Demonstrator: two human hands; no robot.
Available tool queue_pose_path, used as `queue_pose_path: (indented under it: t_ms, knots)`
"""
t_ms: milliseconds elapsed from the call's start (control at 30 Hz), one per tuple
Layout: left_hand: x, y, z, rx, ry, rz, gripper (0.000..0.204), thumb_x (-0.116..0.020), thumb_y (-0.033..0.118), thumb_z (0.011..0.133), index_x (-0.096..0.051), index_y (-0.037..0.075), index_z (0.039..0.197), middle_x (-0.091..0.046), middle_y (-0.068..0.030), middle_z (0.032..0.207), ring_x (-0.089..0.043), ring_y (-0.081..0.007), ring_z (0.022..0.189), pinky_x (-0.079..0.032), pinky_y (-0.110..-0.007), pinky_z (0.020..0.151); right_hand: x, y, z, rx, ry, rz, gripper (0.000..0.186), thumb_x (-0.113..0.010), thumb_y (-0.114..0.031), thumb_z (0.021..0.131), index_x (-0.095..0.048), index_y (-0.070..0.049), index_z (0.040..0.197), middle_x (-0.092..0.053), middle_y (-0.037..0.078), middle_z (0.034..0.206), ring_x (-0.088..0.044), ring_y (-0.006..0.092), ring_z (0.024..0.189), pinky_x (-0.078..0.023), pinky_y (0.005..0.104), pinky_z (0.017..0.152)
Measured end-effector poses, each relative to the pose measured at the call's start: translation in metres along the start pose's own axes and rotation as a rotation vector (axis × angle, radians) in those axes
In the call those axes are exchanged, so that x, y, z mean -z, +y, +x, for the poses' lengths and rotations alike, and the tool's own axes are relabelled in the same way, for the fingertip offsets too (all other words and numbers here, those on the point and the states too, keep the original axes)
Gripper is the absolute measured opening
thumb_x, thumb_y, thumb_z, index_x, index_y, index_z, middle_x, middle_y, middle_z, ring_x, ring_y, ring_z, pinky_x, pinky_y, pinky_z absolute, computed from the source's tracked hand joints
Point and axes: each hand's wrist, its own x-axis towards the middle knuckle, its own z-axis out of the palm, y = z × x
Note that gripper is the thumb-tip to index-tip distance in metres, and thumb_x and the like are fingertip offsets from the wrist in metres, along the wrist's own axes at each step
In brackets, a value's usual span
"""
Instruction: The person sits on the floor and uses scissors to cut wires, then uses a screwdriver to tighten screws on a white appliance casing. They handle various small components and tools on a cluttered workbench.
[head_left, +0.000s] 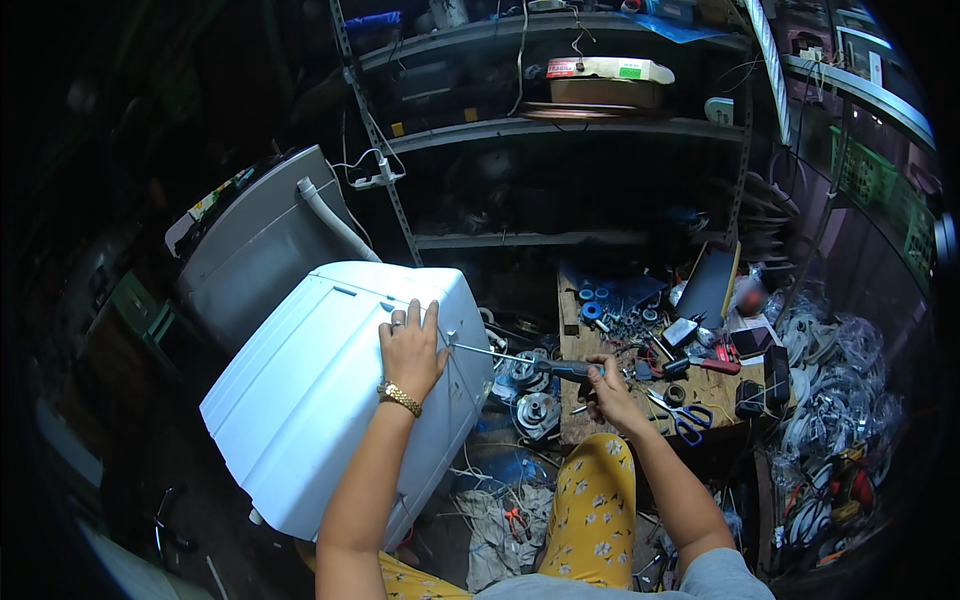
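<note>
A large white appliance casing [300, 390] with ridged panels leans in front of me, perhaps a washing machine body. My left hand [412, 350] lies on its upper surface near the right edge, fingers stretched out. My right hand [610, 392] is closed round the end of a long screwdriver [562, 369] with a dark handle. The shaft points left, and its tip meets the casing's edge at a small light fitting [452, 338] just right of my left fingers. Whether the tip sits in a screw is too small to tell.
To the right, a wooden workbench [582, 428] bears scissors [685, 412], a red-handled tool [718, 366] and small parts. Wrapped hoses and cables [835, 380] pile beyond it. A grey appliance [270, 240] with a pale hose stands behind left; metal shelving [560, 128] fills the back.
</note>
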Motion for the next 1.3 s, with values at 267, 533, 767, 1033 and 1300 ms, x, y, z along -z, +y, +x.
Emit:
queue_pose_path:
  t_ms: [267,533,767,1033,1300]
  knots:
    - [0.039,-0.018,0.002,-0.015,0.188,-0.473,0.063,-0.075,0.033,0.072,-0.053,0.009,0.126,-0.052,-0.0103,0.127,-0.048,-0.0299,0.115,-0.036,-0.044,0.095,-0.005,0.008,0.009,0.133,-0.090,0.170,0.029,-0.054,-0.015,0.094,-0.037,-0.016,0.117,-0.044,-0.001,0.072,-0.042,0.0060,0.055,-0.034,0.0205,0.045]
    - [0.232,-0.078,-0.089,-0.715,0.766,-0.734,0.047,-0.053,0.031,0.089,-0.047,0.004,0.126,-0.050,-0.0141,0.124,-0.043,-0.0303,0.120,-0.031,-0.047,0.102,-0.007,-0.012,0.003,0.129,0.020,-0.037,0.045,-0.057,-0.023,0.091,-0.033,-0.018,0.129,-0.045,0.001,0.082,-0.044,0.0066,0.058,-0.034,0.0197,0.046]
    - [0.237,-0.057,-0.108,-0.735,0.687,-0.675,0.048,-0.053,0.030,0.086,-0.046,0.004,0.125,-0.049,-0.0148,0.124,-0.043,-0.0302,0.119,-0.031,-0.047,0.102,-0.004,-0.005,0.009,0.095,0.036,-0.056,0.045,-0.056,-0.020,0.091,-0.033,-0.018,0.130,-0.044,0.001,0.083,-0.043,0.0059,0.057,-0.033,0.0196,0.045]
    - [0.238,-0.049,-0.119,-0.708,0.660,-0.675,0.049,-0.053,0.029,0.083,-0.045,0.004,0.124,-0.048,-0.0156,0.123,-0.043,-0.0302,0.118,-0.031,-0.047,0.102,-0.006,-0.001,0.009,0.086,0.073,0.002,0.039,-0.054,-0.016,0.091,-0.038,-0.016,0.127,-0.048,0.003,0.084,-0.042,0.0059,0.051,-0.030,0.0187,0.041]
    - [0.233,-0.048,-0.125,-0.681,0.637,-0.659,0.050,-0.053,0.029,0.081,-0.045,0.004,0.123,-0.047,-0.0163,0.122,-0.043,-0.0301,0.117,-0.031,-0.046,0.101,-0.007,-0.003,0.011,0.107,0.079,-0.025,0.036,-0.053,-0.020,0.092,-0.039,-0.015,0.125,-0.051,0.004,0.083,-0.043,0.0056,0.047,-0.031,0.0189,0.039]
